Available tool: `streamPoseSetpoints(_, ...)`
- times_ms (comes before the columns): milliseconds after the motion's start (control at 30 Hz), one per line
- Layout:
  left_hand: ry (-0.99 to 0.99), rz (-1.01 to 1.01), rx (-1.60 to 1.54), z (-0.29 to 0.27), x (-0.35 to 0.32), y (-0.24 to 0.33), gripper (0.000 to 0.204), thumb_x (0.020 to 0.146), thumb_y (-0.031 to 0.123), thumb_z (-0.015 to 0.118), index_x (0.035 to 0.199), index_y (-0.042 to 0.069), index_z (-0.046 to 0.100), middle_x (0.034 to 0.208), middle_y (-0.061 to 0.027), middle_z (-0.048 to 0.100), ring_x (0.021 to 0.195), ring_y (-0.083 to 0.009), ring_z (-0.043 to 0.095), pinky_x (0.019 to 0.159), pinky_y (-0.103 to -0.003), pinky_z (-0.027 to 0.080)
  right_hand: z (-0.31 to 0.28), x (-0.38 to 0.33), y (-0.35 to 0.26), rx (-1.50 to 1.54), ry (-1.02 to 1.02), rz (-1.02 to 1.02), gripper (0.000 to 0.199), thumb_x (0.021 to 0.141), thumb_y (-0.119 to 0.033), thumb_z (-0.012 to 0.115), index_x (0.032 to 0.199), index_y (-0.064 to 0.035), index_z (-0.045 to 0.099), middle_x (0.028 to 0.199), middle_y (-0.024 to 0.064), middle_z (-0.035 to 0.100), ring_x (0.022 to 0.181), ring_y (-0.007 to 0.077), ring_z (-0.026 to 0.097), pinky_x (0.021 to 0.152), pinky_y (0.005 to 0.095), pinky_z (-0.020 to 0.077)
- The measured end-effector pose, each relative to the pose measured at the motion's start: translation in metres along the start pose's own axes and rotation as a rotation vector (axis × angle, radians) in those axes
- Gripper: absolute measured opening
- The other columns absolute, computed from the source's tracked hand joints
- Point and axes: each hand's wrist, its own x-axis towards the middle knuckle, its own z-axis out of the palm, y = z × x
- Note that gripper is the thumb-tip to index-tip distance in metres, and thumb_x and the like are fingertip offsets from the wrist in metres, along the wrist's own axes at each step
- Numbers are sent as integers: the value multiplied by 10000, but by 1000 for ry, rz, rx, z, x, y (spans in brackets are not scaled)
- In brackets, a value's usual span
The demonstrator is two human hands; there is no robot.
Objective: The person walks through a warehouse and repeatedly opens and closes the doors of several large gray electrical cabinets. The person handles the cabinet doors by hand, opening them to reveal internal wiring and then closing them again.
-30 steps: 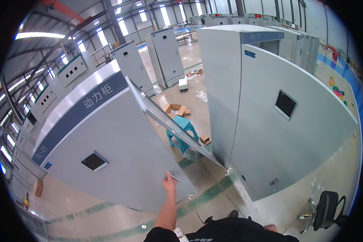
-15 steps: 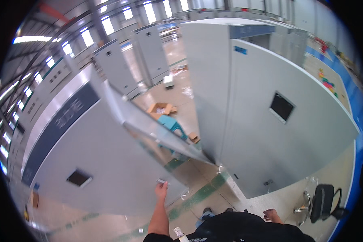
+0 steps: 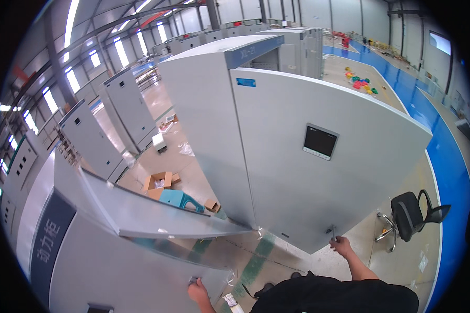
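While both hands sit on cabinet doors, work looks mid-way. Left hand (image 3: 197, 290), bottom centre-left, touches the edge of the open grey door (image 3: 156, 214) of the left cabinet (image 3: 115, 261); can't tell if it grips. Right hand (image 3: 342, 245), lower right, is closed round the door handle (image 3: 332, 232) of the big cabinet (image 3: 297, 156), w/ 1 small screen (image 3: 320, 141). 2 cabinets in reach, 1 door open, 1 shut. 1 office chair (image 3: 410, 216) at right.

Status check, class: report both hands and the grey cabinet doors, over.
Left hand on left cabinet door edge. Right hand at handle of right cabinet door. Office chair stands nearby, right.
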Motion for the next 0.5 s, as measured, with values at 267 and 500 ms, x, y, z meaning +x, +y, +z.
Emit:
streamPoseSetpoints(267, -187, 107, -452, 21, 2, -27, 653, 927, 443, 646, 1403, 24, 488, 1261, -252, 633, 1020, -418, 665, 922, -526, 514, -8, 46, -51, -75, 264, -43, 389, 788, -416, 762, 890, -41, 769, 809, 157, 734, 729, 257, 722, 699, 375, 555)
streamPoseSetpoints(500, -333, -104, -462, 40, 11, -34, 654, 909, 508, 656, 1389, 73, 565, 1320, -207, 610, 1224, -298, 559, 1083, -427, 407, -25, 95, -81, -192, 459, -119, 421, 749, -441, 758, 853, -33, 753, 866, 185, 723, 855, 363, 698, 750, 435, 537)
